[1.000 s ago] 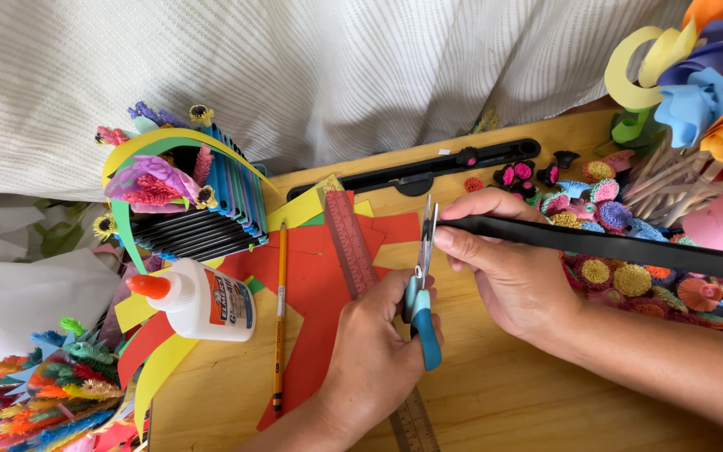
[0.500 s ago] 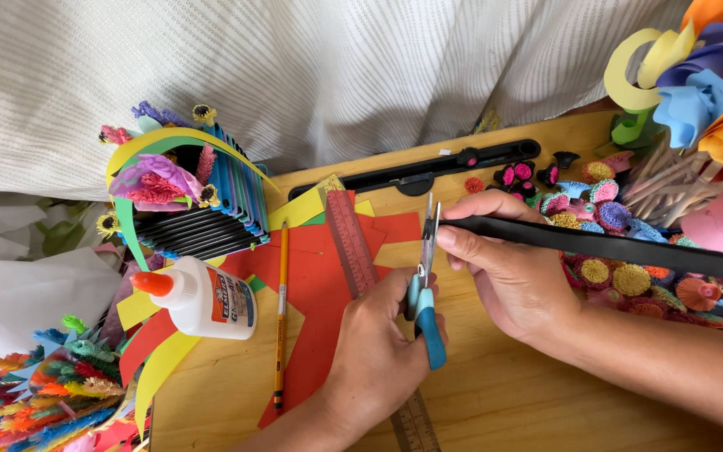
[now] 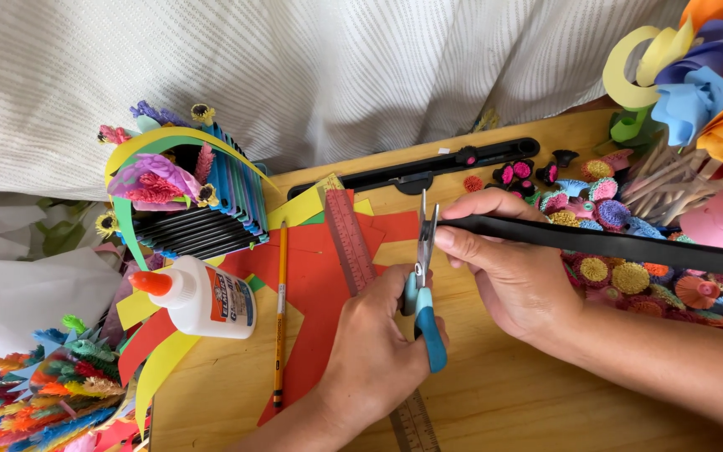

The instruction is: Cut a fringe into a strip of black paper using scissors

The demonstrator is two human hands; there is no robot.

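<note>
Scissors [image 3: 425,276] clamped in left hand [image 3: 374,356] fingers, blades at end of black strip [image 3: 612,244]. Right hand [image 3: 516,272] fingers pinch strip: thin, floppy, light; hold near cut.

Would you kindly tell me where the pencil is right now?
The pencil lies left of centre in the head view, on red paper, between the glue bottle and the ruler.

One pair of scissors [image 3: 425,276], one glue bottle [image 3: 202,297], one pencil [image 3: 279,314], one ruler [image 3: 351,251], two hands.
</note>
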